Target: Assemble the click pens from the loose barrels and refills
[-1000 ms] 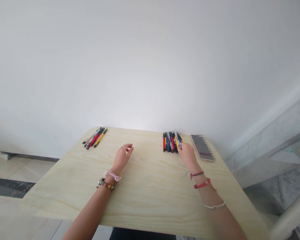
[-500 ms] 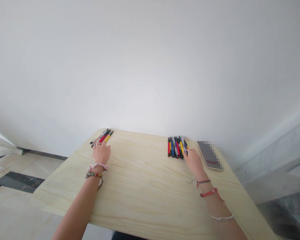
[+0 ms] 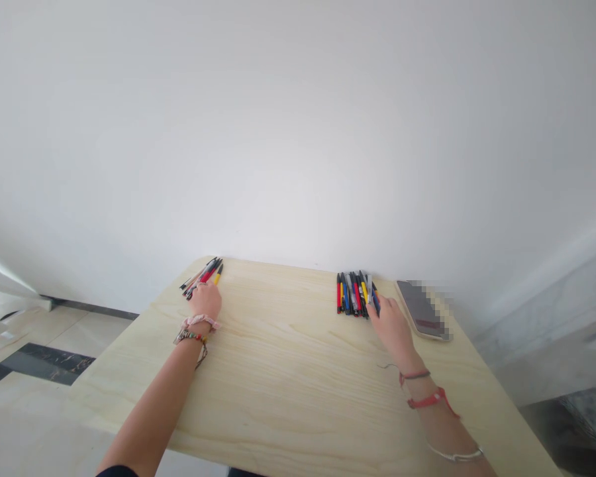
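Observation:
My left hand (image 3: 206, 300) rests at the near ends of a small group of pens (image 3: 209, 270) at the table's back left; its fingers are bent and partly hidden, and a yellow pen (image 3: 219, 272) lies by them. On the right, a row of several pens in red, yellow, blue, black and grey (image 3: 351, 293) lies side by side near the wall. My right hand (image 3: 391, 324) is at the right end of that row, its fingers closed on a clear-grey pen (image 3: 370, 290). A blue pen lies beside those fingertips.
A phone (image 3: 421, 308), partly pixelated, lies right of my right hand on the pale wooden table (image 3: 288, 371). The white wall (image 3: 298, 165) stands directly behind the table's back edge.
The clear-grey pen at the right end of the row now shows at my right fingertips. My left hand has shifted slightly against the left pens. The whole view has moved a little.

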### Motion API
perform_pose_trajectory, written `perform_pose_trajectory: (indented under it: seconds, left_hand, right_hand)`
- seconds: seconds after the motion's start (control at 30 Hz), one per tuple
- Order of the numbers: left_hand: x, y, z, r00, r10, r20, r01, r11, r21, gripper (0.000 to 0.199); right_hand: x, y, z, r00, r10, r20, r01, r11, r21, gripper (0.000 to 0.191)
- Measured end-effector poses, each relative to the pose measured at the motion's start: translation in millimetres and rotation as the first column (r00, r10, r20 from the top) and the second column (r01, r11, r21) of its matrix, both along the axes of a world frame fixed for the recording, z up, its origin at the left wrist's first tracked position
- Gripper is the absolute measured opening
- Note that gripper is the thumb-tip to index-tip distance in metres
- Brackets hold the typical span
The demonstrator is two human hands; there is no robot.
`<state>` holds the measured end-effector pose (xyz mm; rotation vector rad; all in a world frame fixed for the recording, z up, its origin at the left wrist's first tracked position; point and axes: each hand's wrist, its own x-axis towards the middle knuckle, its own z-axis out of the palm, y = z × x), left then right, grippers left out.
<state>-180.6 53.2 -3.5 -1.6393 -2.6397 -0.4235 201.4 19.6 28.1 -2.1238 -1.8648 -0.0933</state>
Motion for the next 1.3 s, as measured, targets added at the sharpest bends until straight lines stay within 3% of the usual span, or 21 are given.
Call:
perform_pose_trajectory:
  seconds: [0.1,0.17,0.27,0.43,0.53,0.6,0.77,0.97,1.3]
  left_hand:
    - [9.2,-1.5,2.3,0.995,0.006,-0.101,-0.013,0.998,-0.067,0.030]
    - [21.7,-3.2,5.1,0.985,-0.122,-0.119,0.109,0.988,-0.106,0.029]
    - [51.9,-7.5,9.6,0.934,-0.353,-0.058,0.345,0.932,-0.113,0.026]
    - [112.5,-19.4,11.0,0.741,-0.668,0.067,0.671,0.740,-0.048,0.021]
    - [133.8,-28.0,7.1,0.614,-0.789,0.018,0.787,0.611,-0.079,0.019]
    - [138.8,-32.8,4.0,0.560,-0.828,0.009,0.825,0.557,-0.091,0.019]
    - [137.3,-40.7,0.1,0.548,-0.837,0.011,0.836,0.547,-0.055,0.016]
    - [143.9,-45.9,-3.0,0.528,-0.849,-0.029,0.849,0.528,0.021,0.023]
    - [150.8,-46.4,-7.7,0.523,-0.847,-0.092,0.849,0.527,-0.024,0.014]
  right_hand:
    - [-2.0,-5.7,-0.7,0.999,0.019,-0.034,-0.018,1.000,0.022,0.028]
    - [-3.1,-9.2,-2.7,0.996,0.065,-0.057,-0.062,0.997,0.054,0.028]
    - [-6.4,-14.5,-5.6,0.979,0.170,-0.116,-0.155,0.979,0.130,0.027]
    - [-19.5,-24.5,-7.4,0.871,0.352,-0.344,-0.308,0.935,0.176,0.025]
    - [-28.2,-30.2,-8.9,0.818,0.424,-0.388,-0.408,0.904,0.127,0.022]
    - [-33.0,-33.2,-10.5,0.809,0.463,-0.363,-0.473,0.879,0.068,0.020]
    - [-41.9,-36.8,-16.0,0.857,0.454,-0.245,-0.480,0.875,-0.058,0.016]
    - [-44.1,-35.2,-23.5,0.905,0.387,-0.178,-0.408,0.907,-0.102,0.013]
    - [-38.3,-30.3,-26.5,0.900,0.306,-0.312,-0.349,0.932,-0.095,0.024]
